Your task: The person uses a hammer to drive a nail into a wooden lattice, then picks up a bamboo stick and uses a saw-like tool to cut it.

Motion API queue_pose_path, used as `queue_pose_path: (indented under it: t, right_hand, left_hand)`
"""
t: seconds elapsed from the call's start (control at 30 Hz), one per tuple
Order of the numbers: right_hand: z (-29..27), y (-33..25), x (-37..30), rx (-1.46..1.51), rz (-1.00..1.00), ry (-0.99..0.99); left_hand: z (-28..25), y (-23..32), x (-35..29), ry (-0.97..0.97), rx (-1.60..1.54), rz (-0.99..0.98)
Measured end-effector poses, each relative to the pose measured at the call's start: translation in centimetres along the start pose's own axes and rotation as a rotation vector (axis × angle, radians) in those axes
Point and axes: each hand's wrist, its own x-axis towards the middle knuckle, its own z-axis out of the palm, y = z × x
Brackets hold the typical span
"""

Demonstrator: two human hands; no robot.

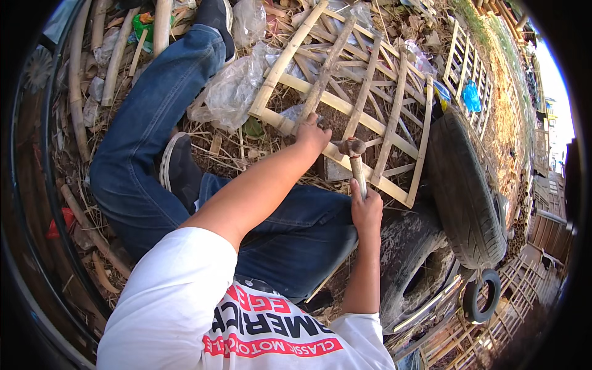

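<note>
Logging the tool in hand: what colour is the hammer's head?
The hammer's head is reddish-brown, best seen in the head camera view.

Open air above the bamboo lattice (328,69), narrow gaps between its slats, hammer (357,163) filling the space between left hand (313,134) and right hand (368,209), large tire (465,191) blocking the right side, denim leg (302,219) below, clearance underneath probably slight.

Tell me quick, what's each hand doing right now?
Left hand: closed at the bamboo lattice's near edge; exactly what it pinches can't be told.
Right hand: closed, holding a hammer by its handle.
</note>
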Motion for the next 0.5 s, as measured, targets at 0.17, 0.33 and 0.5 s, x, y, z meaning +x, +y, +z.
queue_pose_path:
  t: [0.17, 0.33, 0.5]
  right_hand:
    - [-0.8, 0.7, -1.4, -0.152, -0.001, 0.005]
    - [-1.0, 0.7, -1.0, -0.072, 0.028, -0.012]
    - [-0.6, 0.4, -0.6, -0.058, 0.023, -0.016]
  left_hand:
    - [1.2, 2.0, -0.8, -0.025, -0.067, 0.016]
    - [0.7, 1.8, -0.5, 0.008, -0.026, 0.023]
    - [1.1, 1.2, 0.1, 0.019, -0.002, 0.017]
